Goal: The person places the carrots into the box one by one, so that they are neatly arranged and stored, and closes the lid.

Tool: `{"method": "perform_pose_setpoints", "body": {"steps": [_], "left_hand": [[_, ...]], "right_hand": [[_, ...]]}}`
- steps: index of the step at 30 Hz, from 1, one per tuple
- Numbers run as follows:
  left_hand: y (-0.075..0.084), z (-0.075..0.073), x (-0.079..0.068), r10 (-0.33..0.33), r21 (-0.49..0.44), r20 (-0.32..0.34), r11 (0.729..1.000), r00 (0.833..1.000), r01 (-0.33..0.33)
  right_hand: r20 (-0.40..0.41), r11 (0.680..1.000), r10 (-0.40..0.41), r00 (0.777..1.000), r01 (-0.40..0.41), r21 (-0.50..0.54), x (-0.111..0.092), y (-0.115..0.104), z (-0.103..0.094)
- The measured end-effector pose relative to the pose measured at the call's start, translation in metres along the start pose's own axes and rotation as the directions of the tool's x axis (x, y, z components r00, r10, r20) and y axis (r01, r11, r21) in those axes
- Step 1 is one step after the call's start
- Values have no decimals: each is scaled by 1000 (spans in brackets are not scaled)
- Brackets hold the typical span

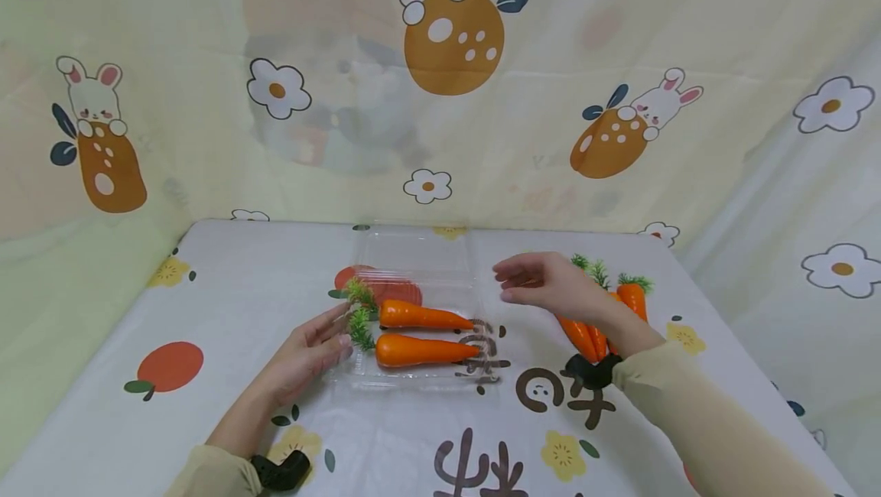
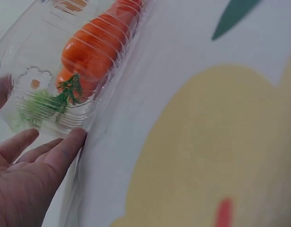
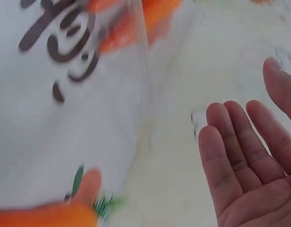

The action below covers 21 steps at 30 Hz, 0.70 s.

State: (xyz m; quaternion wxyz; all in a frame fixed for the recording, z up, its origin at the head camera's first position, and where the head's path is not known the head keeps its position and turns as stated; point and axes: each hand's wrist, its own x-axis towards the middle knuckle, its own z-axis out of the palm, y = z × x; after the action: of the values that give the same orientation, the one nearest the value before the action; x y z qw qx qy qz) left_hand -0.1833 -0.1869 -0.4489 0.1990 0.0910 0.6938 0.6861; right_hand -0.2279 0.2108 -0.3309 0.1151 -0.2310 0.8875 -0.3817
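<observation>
A clear plastic box (image 1: 406, 384) lies on the table, its hinged lid (image 1: 416, 248) folded back toward the far edge. Inside are two orange carrots, a rear one (image 1: 421, 316) and a front one (image 1: 425, 350), green tops to the left. My left hand (image 1: 306, 353) rests at the box's left end with fingers extended. In the left wrist view, fingertips (image 2: 78, 135) are right at the ribbed end wall. My right hand (image 1: 554, 284) is held over the table right of the box, fingers loosely extended and nothing in them, as the right wrist view also shows.
Several more carrots (image 1: 633, 300) with green tops lie at the right, partly hidden behind my right forearm. Black straps (image 1: 282, 471) sit at both wrists. A printed curtain (image 1: 330, 176) hangs behind the table; a patterned white cloth (image 1: 241, 283) covers the tabletop.
</observation>
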Motion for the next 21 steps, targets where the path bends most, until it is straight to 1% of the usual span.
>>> {"method": "perform_pose_setpoints", "body": {"steps": [3,6,8,11,15,18,21], "left_hand": [[0,1,0,-1,1,-1,1000,1000,1],[0,1,1,-7,1,-7,1000,1000,7],[1,1,0,-10,2,-11,1000,1000,10],[2,1,0,-5,6,-9,1000,1000,5],[2,1,0,-2,7,-9,1000,1000,2],[1,1,0,-9,4,-13,1000,1000,9],[1,2,0,-14,3,-16,1000,1000,15]], "right_hand": [[-76,998,56,996,-54,24,-20,15,-19],[-151,992,117,982,-109,59,-40,34,-38],[-204,986,154,967,-138,91,-54,51,-48],[-288,980,177,941,-141,143,-74,81,-61],[-359,966,211,909,-137,219,-97,119,-70],[-367,932,259,894,-131,339,-109,141,-71],[-354,875,317,880,-127,467,-115,155,-69]]}}
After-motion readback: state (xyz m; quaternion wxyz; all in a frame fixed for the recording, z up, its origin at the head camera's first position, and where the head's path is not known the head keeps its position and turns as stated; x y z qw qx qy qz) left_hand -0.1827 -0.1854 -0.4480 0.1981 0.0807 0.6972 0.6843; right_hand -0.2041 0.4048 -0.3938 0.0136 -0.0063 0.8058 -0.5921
